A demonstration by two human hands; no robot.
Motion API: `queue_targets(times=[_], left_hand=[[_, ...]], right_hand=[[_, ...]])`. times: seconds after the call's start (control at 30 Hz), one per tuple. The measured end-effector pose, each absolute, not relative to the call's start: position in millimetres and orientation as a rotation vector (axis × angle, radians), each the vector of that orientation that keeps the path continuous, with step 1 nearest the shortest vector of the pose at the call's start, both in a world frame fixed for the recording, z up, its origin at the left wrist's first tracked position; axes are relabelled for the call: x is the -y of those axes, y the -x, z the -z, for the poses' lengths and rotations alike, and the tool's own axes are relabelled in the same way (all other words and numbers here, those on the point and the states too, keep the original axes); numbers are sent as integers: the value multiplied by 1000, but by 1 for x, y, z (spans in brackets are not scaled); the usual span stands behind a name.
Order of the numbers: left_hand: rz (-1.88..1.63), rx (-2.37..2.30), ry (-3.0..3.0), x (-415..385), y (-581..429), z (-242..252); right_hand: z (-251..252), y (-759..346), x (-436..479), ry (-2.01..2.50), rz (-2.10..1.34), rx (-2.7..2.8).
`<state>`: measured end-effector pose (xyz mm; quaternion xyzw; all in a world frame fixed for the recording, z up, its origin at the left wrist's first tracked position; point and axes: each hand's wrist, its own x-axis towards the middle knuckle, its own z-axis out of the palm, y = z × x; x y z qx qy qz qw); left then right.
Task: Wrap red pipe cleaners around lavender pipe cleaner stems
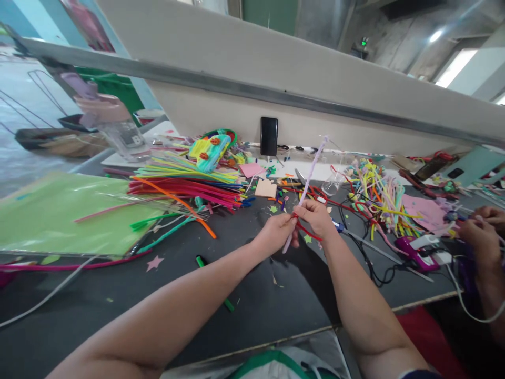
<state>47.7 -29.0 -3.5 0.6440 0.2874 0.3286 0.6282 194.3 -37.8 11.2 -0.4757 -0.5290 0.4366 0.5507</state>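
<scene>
Over the dark table, both my hands meet with their fingertips close together. A pale lilac pipe cleaner (313, 171) runs through them, one end standing up and the other poking out below. A red pipe cleaner (310, 232) crosses it at the fingers, its free end reaching right under my right hand. My left hand (276, 231) pinches the crossing from the left. My right hand (314, 216) is closed on the lilac stem just above it. The fingertips hide how the two stems are joined.
Bundled colored pipe cleaners (189, 181) lie left, beside a green sheet pack (74, 210). A phone (269, 136) leans on the partition. More pipe cleaners (382, 195), a purple power strip (418, 252) and another person's hands (481, 229) are right. A green marker-like stick (215, 282) lies in front.
</scene>
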Motion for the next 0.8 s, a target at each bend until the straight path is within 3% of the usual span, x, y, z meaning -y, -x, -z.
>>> queue_targets(times=[0.13,0.3,0.8], left_hand=[[-647,-326,-1132,30,-46,-1],[-488,-187,-943,35,-42,-9],[-479,-222,-986,36,-43,-7]], right_hand=[[-17,-200,43,841,-1359,1166],[-21,-204,47,774,-1437,1151],[-18,-211,44,892,-1261,1208]])
